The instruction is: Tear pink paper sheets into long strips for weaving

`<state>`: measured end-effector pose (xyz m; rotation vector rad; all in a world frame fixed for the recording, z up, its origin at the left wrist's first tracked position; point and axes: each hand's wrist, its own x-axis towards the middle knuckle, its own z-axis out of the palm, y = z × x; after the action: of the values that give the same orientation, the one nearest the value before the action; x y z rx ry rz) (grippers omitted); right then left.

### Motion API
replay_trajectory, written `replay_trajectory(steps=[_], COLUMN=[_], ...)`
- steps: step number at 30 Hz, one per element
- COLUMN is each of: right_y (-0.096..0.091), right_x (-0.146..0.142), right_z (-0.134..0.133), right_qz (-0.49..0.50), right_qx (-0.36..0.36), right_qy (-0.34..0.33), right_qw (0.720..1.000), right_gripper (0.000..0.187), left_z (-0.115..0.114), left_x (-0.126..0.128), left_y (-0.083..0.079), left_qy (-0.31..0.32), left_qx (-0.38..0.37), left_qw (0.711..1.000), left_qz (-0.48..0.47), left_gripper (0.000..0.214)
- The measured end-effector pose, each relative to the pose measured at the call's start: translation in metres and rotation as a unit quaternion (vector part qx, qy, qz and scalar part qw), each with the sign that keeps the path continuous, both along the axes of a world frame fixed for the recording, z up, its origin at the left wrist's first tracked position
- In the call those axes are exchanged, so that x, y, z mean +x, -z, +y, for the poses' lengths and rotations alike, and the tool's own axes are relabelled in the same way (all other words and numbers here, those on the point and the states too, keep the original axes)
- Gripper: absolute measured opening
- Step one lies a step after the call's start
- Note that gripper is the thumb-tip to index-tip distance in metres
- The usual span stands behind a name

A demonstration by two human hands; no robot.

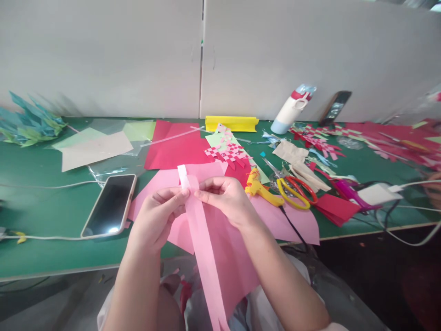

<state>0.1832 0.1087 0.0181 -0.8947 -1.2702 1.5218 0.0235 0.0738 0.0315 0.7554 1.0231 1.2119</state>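
Closest to you, a long pink strip (204,243) runs up from your lap to just above your fingers, its pale top end poking free. Your left hand (156,216) pinches the strip from the left with thumb and fingertips closed on it. Your right hand (227,198) clamps the same spot from the right, so both hands meet on the strip over the near edge of the table (44,239). Behind the strip a pink sheet (237,262) hangs off the table edge toward your knees.

Just left of your left hand a phone (110,204) lies face up with a white cable (51,237) passing near it. Right of your right hand sits a yellow glue gun (262,188), and beside it scissors (296,192) with yellow and red handles. Farther right a white charger (377,193) rests near the edge, and another person's hand (434,189) shows at the frame's border.

Past your hands lie a red sheet (174,146) and small woven pieces (229,154). At the back wall stand a yellow box (231,123), a tilted white bottle (290,114) and a dark phone (335,107) leaning upright. Teal paper shapes (31,122) fill the far left corner.
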Motion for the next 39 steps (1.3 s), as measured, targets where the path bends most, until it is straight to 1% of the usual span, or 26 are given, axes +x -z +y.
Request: replay_trajectory(steps=[3,5,9,15,18,21,26,32,39], right_y=[0.0010,0.0011,0.0010,-0.0015,-0.0035,-0.0038,-0.0005,0.0015,0.0001], right_x=[-0.0013,-0.0022,-0.0032,-0.0032,-0.0022,-0.0007,0.0007,-0.0005,-0.0009], right_z=[-0.0002,-0.0004,-0.0004,-0.0018,-0.0027,-0.0024,-0.0004,-0.0002,-0.0011], right_qz=[0.020,0.026,0.020,0.016,0.014,0.010,-0.010,0.018,0.005], right_qx=[-0.007,-0.007,0.003,0.029,0.036,0.030,0.007,0.004,0.024], right_qy=[0.004,0.004,0.010,0.021,0.022,0.021,-0.007,0.000,0.016], right_qw=[1.000,1.000,1.000,0.999,0.999,0.999,1.000,1.000,1.000], right_gripper=[0.019,0.020,0.020,0.018,0.016,0.016,0.021,0.021,0.021], left_z=[-0.0005,-0.0005,0.0004,0.0012,0.0015,0.0011,0.0008,0.0006,0.0001], left_x=[-0.0004,-0.0004,-0.0003,0.0013,0.0021,0.0022,0.0009,-0.0001,0.0021], left_y=[0.0000,0.0005,0.0019,0.0001,-0.0006,-0.0004,0.0018,0.0018,-0.0005], left_qy=[0.000,0.005,0.000,0.035,0.035,0.026,0.013,0.006,0.030], left_qx=[-0.007,-0.011,-0.008,-0.004,-0.014,-0.020,-0.009,-0.018,-0.013], left_qw=[1.000,0.999,1.000,0.999,0.998,0.999,1.000,1.000,0.999], left_qz=[0.027,0.029,0.014,-0.040,-0.043,-0.036,-0.025,0.023,-0.024], left_gripper=[0.012,0.013,0.012,0.010,0.014,0.015,0.011,0.015,0.012])
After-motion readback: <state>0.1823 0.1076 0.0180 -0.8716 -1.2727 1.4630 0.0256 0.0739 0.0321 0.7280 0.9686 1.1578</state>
